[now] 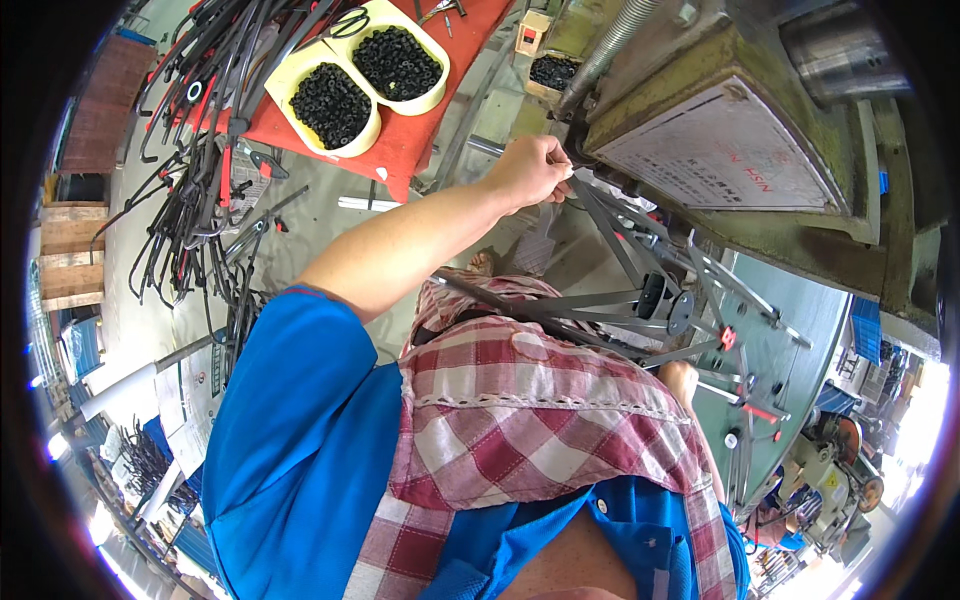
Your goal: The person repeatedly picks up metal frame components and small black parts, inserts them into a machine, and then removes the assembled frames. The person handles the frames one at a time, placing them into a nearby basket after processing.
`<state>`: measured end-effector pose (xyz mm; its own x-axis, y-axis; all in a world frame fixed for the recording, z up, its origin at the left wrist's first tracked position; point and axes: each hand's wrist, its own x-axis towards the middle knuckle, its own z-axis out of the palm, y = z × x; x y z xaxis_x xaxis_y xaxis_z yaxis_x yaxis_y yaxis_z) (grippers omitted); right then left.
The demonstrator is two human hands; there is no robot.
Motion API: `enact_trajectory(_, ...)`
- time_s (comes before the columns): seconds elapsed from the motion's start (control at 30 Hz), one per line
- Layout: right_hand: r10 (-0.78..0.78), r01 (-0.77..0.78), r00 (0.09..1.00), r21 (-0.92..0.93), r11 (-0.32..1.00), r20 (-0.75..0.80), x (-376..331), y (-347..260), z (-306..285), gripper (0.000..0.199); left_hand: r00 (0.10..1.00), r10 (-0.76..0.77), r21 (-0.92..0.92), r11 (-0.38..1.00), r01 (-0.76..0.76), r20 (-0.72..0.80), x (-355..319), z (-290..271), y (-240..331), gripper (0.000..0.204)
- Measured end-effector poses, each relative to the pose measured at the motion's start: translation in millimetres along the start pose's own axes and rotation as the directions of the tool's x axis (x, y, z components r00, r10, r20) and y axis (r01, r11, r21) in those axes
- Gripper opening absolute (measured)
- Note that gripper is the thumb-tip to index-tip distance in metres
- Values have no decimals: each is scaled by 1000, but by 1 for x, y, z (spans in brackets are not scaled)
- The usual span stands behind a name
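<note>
My left hand (532, 175) reaches up to the machine's working end, thumb and fingertips pinched together. Whatever sits in the pinch is too small to make out; the tip of a dark flat bar (605, 235) lies right beside it. That bar belongs to a folding frame of black and silver tubes (640, 310) with red joints and a round black hub (680, 313). It stretches from my lap onto the green table. Close to my apron's right side, my right hand (679, 380) is curled at the frame's tubes, its fingers mostly hidden.
Two cream bins (374, 110) of small black parts stand on a red-covered table (400, 150) at the far left. Bundles of black tubes (205, 220) hang beside it. The greenish machine (740, 140) overhangs the green table (810, 300). A small wooden box (545, 90) sits behind.
</note>
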<state>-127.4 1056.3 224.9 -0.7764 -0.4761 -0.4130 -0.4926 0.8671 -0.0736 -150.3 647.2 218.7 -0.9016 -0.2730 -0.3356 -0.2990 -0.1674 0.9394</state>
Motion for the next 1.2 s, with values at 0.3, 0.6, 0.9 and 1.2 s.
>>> enact_trajectory(0.3, -63, 63, 998, 2, 998, -7, 13, -6, -16, 45, 999, -35, 358, 933, 22, 31, -12, 5, -10, 34)
enact_trajectory(0.6, -63, 62, 998, 107, 992, 8, 12, -10, -22, 41, 979, -182, 15, 983, 181, 92, -19, 33, -26, 59)
enact_trajectory(0.9, -41, 39, 999, 72, 997, 31, 9, -15, -25, 42, 977, -123, 58, 992, 115, 174, -10, 54, -39, 54)
enact_trajectory(1.2, -10, 21, 979, -49, 999, 204, 14, -5, -19, 36, 964, -102, 216, 975, 48, 246, -18, 54, -37, 57)
